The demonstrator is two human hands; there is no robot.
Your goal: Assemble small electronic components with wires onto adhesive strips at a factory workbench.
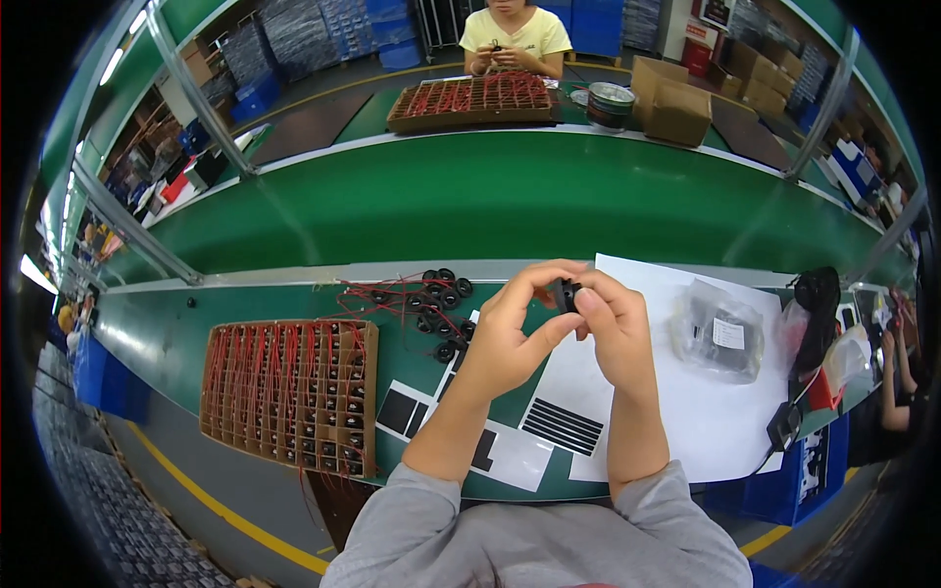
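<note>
Over the front of the green workbench, my left hand [517,328] and my right hand [615,328] meet and pinch a small round black part [566,295] between their fingers. The part is held on edge, and my fingertips cover some of it. To the left of my hands lies a loose heap of similar round black parts [431,303] with thin red wires [377,292]. Below my hands are white sheets with black strips [562,425] and a sheet with black rectangular pieces [402,410].
A divided cardboard tray [371,392] full of wired black parts stands at the left. On the right, a clear plastic bag [720,333] lies on white paper [706,431], beside a black cable [816,314]. Across the green conveyor belt [490,196], a person [517,39] sits behind another tray [470,116].
</note>
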